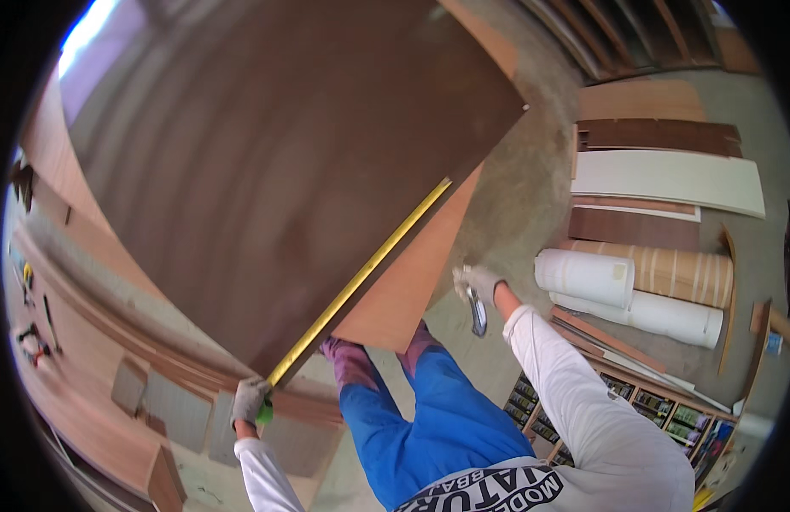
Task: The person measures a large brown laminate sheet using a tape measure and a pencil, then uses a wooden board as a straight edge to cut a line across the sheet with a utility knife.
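Note:
A large dark brown board spreads out in front of me. A yellow tape measure blade lies across it, close to its near right edge and roughly parallel to it. My gloved left hand is closed at the blade's near end, by the board's near corner; a bit of green tape measure case shows beside the fingers. Off the board to the right, my gloved right hand grips a utility knife with a silver and dark handle pointing downward. Its blade is not visible.
An orange-brown sheet juts out under the dark board, near my feet. White rolls and stacked panels lie on the right. A partitioned box stands nearer me. At left are a wooden bench and a drill.

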`<state>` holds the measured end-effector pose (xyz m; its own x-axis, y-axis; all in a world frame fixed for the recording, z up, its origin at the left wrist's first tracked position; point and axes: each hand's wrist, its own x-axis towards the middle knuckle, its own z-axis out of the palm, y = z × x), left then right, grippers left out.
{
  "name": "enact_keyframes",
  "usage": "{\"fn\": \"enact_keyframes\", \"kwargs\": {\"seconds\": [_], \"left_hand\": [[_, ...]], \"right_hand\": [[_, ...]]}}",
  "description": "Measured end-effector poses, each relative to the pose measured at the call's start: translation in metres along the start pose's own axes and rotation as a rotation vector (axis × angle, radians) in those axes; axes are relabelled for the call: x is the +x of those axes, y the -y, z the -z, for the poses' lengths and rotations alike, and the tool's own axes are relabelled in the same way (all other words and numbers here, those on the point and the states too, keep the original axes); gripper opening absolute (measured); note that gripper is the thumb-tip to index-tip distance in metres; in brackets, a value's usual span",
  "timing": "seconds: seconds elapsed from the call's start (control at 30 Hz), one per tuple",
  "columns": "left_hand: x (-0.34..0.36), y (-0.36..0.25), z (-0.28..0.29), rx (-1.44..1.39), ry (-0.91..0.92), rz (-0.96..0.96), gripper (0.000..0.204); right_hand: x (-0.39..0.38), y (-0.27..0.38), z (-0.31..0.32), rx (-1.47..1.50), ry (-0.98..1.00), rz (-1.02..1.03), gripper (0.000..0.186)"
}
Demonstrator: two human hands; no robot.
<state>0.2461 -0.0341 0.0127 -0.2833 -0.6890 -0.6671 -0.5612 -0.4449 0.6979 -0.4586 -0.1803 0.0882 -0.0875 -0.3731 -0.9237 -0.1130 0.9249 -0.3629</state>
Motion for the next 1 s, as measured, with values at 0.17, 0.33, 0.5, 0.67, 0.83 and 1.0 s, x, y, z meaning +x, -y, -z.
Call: {"fn": "enact_keyframes", "kwargs": {"seconds": [0.17, 0.33, 0.5, 0.67, 0.83, 1.0], "left_hand": [[0.031, -0.093, -0.034, -0.384, 0.012, 0.442, 0.015], [0.026, -0.095, -0.032, -0.401, -0.027, 0.506, 0.014], [0.022, -0.089, -0.025, -0.348, -0.085, 0.511, 0.013], [0.026, -0.092, -0.023, -0.342, -0.049, 0.533, 0.014], [0.041, -0.111, -0.034, -0.31, -0.015, 0.518, 0.014], [0.036, -0.114, -0.027, -0.286, -0.065, 0.569, 0.017]], "right_hand": [[-0.06, -0.075, 0.108, 0.177, -0.09, -0.221, 0.033], [-0.037, -0.035, 0.125, -0.299, -0.247, -0.017, 0.024], [-0.015, 0.044, 0.134, -0.033, -0.264, -0.026, 0.021], [-0.027, 0.016, 0.154, -0.158, -0.041, -0.156, 0.023], [-0.022, -0.003, 0.191, -1.095, -0.244, 0.352, 0.037], [0.027, 0.078, 0.184, -1.265, -0.386, 0.732, 0.028]]}}
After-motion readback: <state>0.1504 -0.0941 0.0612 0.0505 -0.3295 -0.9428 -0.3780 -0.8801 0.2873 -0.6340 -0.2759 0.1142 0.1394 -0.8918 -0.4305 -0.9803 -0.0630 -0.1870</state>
